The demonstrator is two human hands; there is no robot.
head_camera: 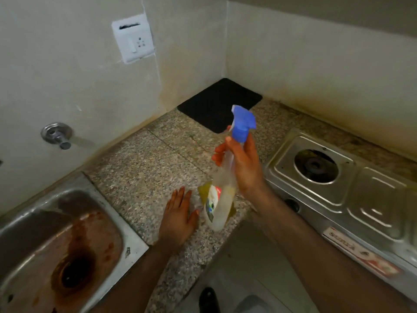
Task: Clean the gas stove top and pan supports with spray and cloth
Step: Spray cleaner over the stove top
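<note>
Fingers (220, 152) of the right hand (244, 168) curl round the neck of the bottle (222, 188), just under its blue trigger head (243, 123); thumb side faces the camera. Bottle held clear of the counter (140, 168), long axis tilted, head up and away, base down toward the person. Nozzle direction: cannot tell, image soft. Left hand (178, 216) lies flat on the counter, fingers straight and slightly apart, holding nothing, just left of the bottle's base. Stove (352, 199) sits to the right of the bottle, near burner (316, 166) closest; no pan support visible on it. Right hand is the nearer one to the stove. Judgement: next move likely needs the bottle swung rightward, head turned toward the steel top. Cloth: a yellowish piece (204, 190) shows behind the bottle, unconfirmed.
</note>
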